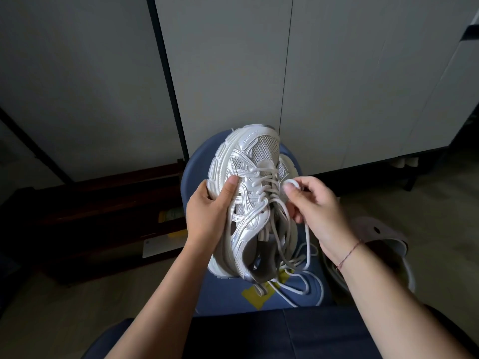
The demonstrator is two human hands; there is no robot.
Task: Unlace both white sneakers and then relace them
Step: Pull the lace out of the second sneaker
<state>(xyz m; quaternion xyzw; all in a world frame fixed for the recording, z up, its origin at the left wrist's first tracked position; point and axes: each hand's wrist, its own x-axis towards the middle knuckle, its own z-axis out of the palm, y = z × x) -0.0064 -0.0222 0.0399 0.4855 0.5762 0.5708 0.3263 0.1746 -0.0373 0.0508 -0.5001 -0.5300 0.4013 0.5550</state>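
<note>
Two hands share this step, each with its own job. On the left, my left hand (207, 213) grips the sneaker (248, 161) by its sole edge and holds it up over the blue stool (194, 172), toe end away from me. That grip ought to be firm and quiet, I judge, so the eyelets (255, 196) don't twist while the lace (294, 181) runs. Across the middle the crossings sit slack but threaded through most rows, so I reckon the unlacing is only partly done. Just to the right, my right hand (316, 203) pinches a small loop of lace close beside the upper rows. To do this well I'd draw that loop straight out along the line of its eyelet, not sideways. I'd take one crossing at a time from the top down, feeding slack from the row below so nothing cinches. The free ends hang down and lie tangled on the stool, where they could snag, so I'd keep them apart. A sliver of what seems to be the other sneaker (288, 165) shows behind. Farther right a clog (383, 234) lies on the floor.
</note>
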